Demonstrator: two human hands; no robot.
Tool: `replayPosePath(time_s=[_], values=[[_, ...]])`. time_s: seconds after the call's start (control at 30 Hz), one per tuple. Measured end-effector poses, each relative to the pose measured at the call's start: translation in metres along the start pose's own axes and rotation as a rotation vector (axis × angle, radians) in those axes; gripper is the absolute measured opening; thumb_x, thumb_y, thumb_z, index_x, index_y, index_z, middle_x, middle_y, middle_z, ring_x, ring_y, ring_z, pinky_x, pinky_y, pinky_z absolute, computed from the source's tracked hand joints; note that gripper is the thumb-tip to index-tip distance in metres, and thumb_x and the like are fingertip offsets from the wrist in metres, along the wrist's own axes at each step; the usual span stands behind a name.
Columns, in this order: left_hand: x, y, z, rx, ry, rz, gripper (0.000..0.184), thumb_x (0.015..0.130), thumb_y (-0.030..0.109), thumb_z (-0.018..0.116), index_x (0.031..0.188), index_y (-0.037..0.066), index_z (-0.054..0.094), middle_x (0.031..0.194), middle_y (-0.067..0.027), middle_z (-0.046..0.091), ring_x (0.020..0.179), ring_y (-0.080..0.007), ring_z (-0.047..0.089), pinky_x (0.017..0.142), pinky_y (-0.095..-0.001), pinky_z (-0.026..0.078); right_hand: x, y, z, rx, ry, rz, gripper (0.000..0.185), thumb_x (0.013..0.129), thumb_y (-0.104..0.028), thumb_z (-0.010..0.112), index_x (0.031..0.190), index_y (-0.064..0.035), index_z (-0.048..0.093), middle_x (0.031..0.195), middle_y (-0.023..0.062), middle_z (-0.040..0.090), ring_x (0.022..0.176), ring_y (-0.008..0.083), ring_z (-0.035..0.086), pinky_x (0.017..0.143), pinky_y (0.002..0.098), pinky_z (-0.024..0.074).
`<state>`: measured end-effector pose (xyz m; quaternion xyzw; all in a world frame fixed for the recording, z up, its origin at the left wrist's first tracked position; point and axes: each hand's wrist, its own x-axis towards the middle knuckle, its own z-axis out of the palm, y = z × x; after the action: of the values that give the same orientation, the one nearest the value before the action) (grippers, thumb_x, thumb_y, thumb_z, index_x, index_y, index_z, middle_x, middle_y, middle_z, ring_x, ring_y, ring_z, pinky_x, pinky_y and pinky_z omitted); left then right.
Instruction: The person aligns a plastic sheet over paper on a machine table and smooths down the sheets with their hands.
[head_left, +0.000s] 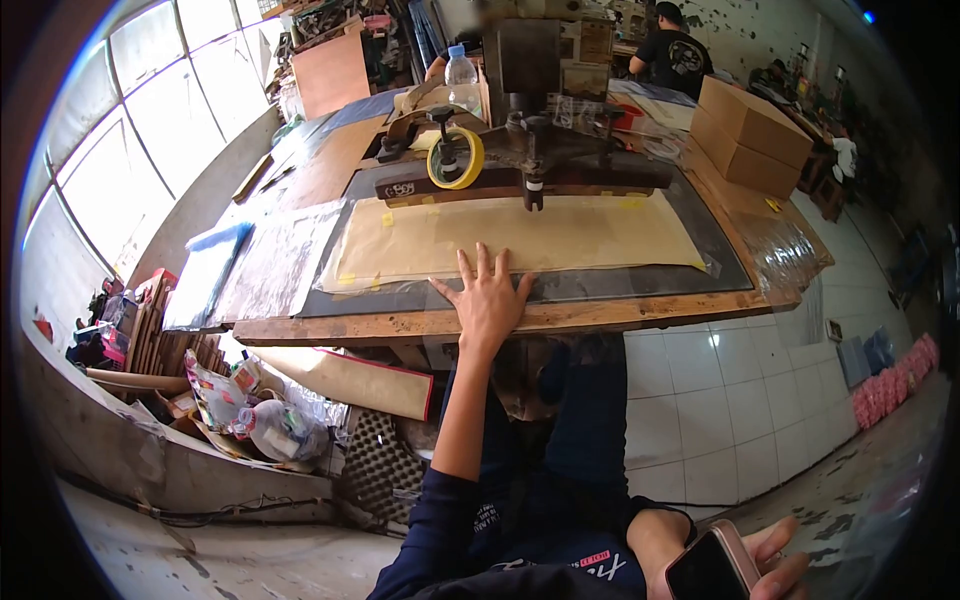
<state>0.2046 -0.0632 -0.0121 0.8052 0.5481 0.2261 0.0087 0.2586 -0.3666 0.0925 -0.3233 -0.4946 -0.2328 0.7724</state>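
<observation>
My left hand (488,300) lies flat with its fingers spread, its fingertips on the front edge of a long tan sheet (540,235). Small yellow tape pieces mark the sheet's edges, and a dark mat (640,285) lies beneath it. At the lower right, my right hand (775,562) holds a phone (712,568) with a dark screen and pinkish rim. Behind the sheet stands a dark metal machine (533,150) with a long bar. A yellow tape roll (456,158) hangs on a knob at its left.
Cardboard boxes (750,135) stand at the table's back right. A water bottle (460,72) is behind the machine. Clear plastic sheets (275,255) lie at the left. Bags and scraps fill the floor area at lower left. Another person (675,55) is in the background.
</observation>
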Motion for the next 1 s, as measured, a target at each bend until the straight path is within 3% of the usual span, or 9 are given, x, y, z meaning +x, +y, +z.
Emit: replayPosePath(time_s=[0.13, 0.57, 0.63, 1.0], values=[[0.0019, 0.0001, -0.0001, 0.062, -0.022, -0.026, 0.055, 0.089, 0.053, 0.043, 0.13, 0.017, 0.044, 0.144, -0.0125, 0.031, 0.135, -0.0372, 0.021, 0.095, -0.0748, 0.011, 0.0005, 0.0008, -0.0008, 0.044, -0.016, 0.003, 0.032, 0.065, -0.043, 0.062, 0.087, -0.0263, 0.045, 0.091, -0.0048, 0.044, 0.085, 0.0127, 0.043, 0.079, 0.0339, 0.0286], [0.0032, -0.0026, 0.004, 0.079, -0.001, -0.011, 0.055, 0.089, 0.052, 0.041, 0.131, 0.017, 0.043, 0.144, -0.0129, 0.031, 0.135, -0.037, 0.021, 0.095, -0.075, 0.011, 0.0022, 0.0011, -0.0014, 0.111, -0.037, 0.011, 0.028, 0.069, -0.041, 0.061, 0.089, -0.0264, 0.047, 0.092, -0.0053, 0.046, 0.086, 0.0131, 0.044, 0.079, 0.0342, 0.0289], [0.0028, -0.0026, 0.0032, 0.019, 0.011, 0.006, 0.055, 0.089, 0.05, 0.043, 0.13, 0.013, 0.044, 0.142, -0.0169, 0.032, 0.135, -0.0398, 0.02, 0.094, -0.0757, 0.007, 0.0027, 0.0013, -0.0009, 0.126, -0.041, 0.011, 0.027, 0.07, -0.041, 0.06, 0.089, -0.0265, 0.047, 0.093, -0.0054, 0.047, 0.086, 0.0132, 0.044, 0.079, 0.0343, 0.029], [0.0046, -0.0015, 0.0039, 0.056, 0.0, -0.009, 0.055, 0.089, 0.051, 0.041, 0.131, 0.015, 0.043, 0.143, -0.015, 0.032, 0.135, -0.0386, 0.02, 0.095, -0.0756, 0.008, 0.0044, 0.0023, 0.0004, 0.19, -0.043, -0.001, 0.023, 0.073, -0.04, 0.059, 0.09, -0.0266, 0.049, 0.094, -0.0058, 0.048, 0.087, 0.0135, 0.045, 0.079, 0.0346, 0.0293]])
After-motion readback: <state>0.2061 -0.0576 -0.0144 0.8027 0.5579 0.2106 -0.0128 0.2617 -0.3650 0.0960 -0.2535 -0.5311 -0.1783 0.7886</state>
